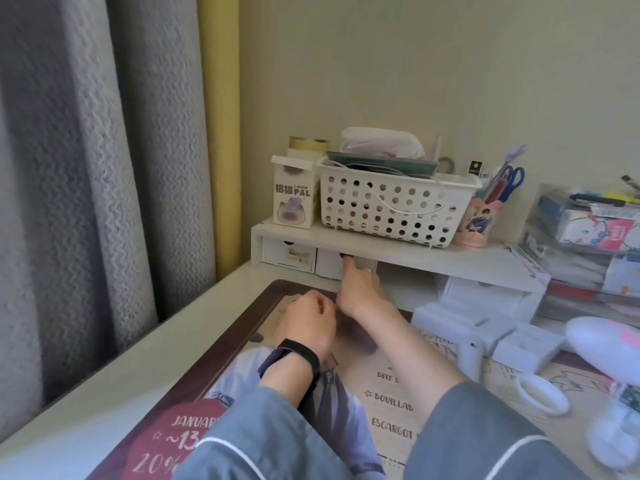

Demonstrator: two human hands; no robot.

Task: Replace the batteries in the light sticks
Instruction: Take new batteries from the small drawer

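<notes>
The right hand (360,289) stretches its fingers to the small white cardboard drawer (328,265). The left hand (304,320) lies curled, contents unclear. A hard pull may spill the drawer.

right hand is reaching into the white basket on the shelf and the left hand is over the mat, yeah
No: the head view shows the right hand reaching under the shelf, below the white basket; the left hand is over the mat.

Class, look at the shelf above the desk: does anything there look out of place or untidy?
A white cable spills out of the white perforated basket and loops down its front instead of lying inside. Nothing else stands out.
</notes>
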